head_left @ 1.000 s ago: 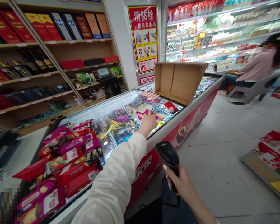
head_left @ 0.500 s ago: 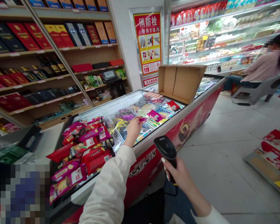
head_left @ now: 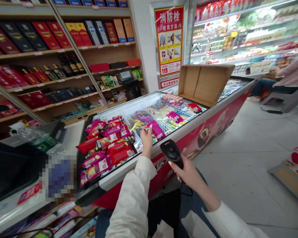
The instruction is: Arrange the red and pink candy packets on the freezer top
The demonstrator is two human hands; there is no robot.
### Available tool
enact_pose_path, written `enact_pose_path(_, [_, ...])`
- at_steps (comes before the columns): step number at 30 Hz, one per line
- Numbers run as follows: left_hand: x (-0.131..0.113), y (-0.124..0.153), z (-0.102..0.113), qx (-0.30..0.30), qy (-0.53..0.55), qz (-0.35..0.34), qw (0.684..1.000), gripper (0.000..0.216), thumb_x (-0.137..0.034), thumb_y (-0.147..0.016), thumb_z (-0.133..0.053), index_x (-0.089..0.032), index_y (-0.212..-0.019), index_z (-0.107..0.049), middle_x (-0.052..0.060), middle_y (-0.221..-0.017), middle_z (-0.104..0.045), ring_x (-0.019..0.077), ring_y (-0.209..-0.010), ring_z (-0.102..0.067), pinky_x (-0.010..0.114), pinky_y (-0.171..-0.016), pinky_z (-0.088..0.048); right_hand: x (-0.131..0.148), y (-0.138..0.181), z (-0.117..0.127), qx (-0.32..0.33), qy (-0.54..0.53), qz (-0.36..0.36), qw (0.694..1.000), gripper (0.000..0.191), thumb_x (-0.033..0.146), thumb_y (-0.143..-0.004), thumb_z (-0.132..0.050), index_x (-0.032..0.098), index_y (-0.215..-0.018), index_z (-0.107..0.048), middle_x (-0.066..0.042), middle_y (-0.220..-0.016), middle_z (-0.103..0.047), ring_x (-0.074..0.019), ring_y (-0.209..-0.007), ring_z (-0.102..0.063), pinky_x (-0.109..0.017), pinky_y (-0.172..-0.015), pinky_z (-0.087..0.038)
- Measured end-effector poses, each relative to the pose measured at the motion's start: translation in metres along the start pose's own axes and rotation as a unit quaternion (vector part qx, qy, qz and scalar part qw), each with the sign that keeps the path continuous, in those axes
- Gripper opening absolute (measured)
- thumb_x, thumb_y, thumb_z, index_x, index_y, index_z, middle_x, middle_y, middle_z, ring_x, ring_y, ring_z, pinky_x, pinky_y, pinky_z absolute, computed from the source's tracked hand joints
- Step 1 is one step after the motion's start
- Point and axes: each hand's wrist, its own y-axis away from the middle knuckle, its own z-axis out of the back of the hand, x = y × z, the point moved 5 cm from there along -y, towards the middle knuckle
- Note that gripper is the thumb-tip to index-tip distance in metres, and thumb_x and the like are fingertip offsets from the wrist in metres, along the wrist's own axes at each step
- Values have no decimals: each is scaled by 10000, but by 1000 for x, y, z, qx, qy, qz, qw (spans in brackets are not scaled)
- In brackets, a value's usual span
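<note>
My left hand (head_left: 146,138) is closed on a pink snack packet (head_left: 156,129), held just above the glass-topped chest freezer (head_left: 188,132) near its front rim. My right hand (head_left: 186,172) grips a black handheld barcode scanner (head_left: 172,151), whose head points up and left toward the packet. The scanner sits a short way below and right of the packet without touching it. Red and pink wrapped ice creams (head_left: 104,145) are heaped on the freezer's left end, just left of my left hand.
An open cardboard box (head_left: 205,84) stands on the freezer's far end. Wooden shelves of boxed goods (head_left: 52,59) line the left wall. A counter (head_left: 64,142) with a bottle lies at left. A seated person (head_left: 288,79) is at far right, and a low display (head_left: 293,172) stands on the tiled floor.
My left hand has drawn back from the middle of the freezer toward me, carrying the pink packet. The scanner has risen closer to it. The view has shifted left.
</note>
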Motion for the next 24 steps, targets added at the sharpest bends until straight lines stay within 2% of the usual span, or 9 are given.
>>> enact_pose_path(8, [-1,2,-1,-4,-15,17,1000,532,-630,-887,-788,-198,-1131,-595,-38,-696,-647,148,-545,-619,238,-476,-501,14,13,7,-19,25,3,999,270,510,-926,-651,248,-982,-622,91,-437,-551,-194,-383,-596,-285,-504,-476])
enact_pose_path(12, [-12,8,-4,-3,-32,-9,999,408,-551,-945,-737,-197,-1089,-594,-45,-680,-635,144,-537,-602,243,-490,-508,16,15,9,-32,25,9,999,267,516,-915,-668,257,-930,-601,88,-445,-552,-188,-383,-595,-287,-511,-481])
enact_pose_path(15, [-36,16,1,-4,-48,-54,997,255,-421,-953,-744,-199,-1010,-632,-8,-744,-689,158,-661,-673,241,-598,-544,15,15,8,-40,13,6,999,294,537,-907,-689,258,-921,-594,81,-449,-555,-185,-374,-583,-282,-478,-465])
enact_pose_path(18, [-81,28,21,-14,-89,-139,986,193,-361,-949,-755,-211,-1058,-698,54,-962,-786,199,-904,-749,267,-777,-579,13,15,6,-49,-2,10,999,340,575,-909,-691,247,-946,-608,73,-445,-556,-183,-363,-567,-281,-456,-462])
enact_pose_path(19, [-101,32,31,-19,-148,-210,966,199,-375,-980,-717,-218,-1103,-717,69,-1025,-802,215,-951,-756,291,-823,-587,11,15,5,-50,-4,11,999,357,590,-910,-690,244,-955,-614,70,-443,-558,-184,-361,-565,-283,-451,-465])
enact_pose_path(21, [-140,42,54,-57,-272,-337,899,221,-369,-1047,-615,-241,-1175,-743,83,-1174,-813,241,-1106,-751,349,-980,-573,9,15,4,-50,-6,12,999,386,615,-907,-693,241,-970,-622,67,-442,-562,-189,-362,-569,-287,-448,-470])
enact_pose_path(22, [-155,44,67,-80,-324,-373,866,246,-340,-1068,-569,-245,-1209,-746,88,-1249,-804,251,-1207,-727,368,-1045,-551,8,15,3,-48,-7,11,999,398,624,-904,-697,240,-978,-624,66,-441,-564,-192,-363,-572,-288,-446,-471])
enact_pose_path(24, [-173,42,94,-127,-420,-386,811,286,-301,-1082,-519,-240,-1223,-760,101,-1341,-781,268,-1281,-692,396,-1112,-508,5,14,0,-42,-12,8,999,416,635,-901,-704,239,-994,-622,65,-441,-567,-195,-365,-574,-289,-443,-470])
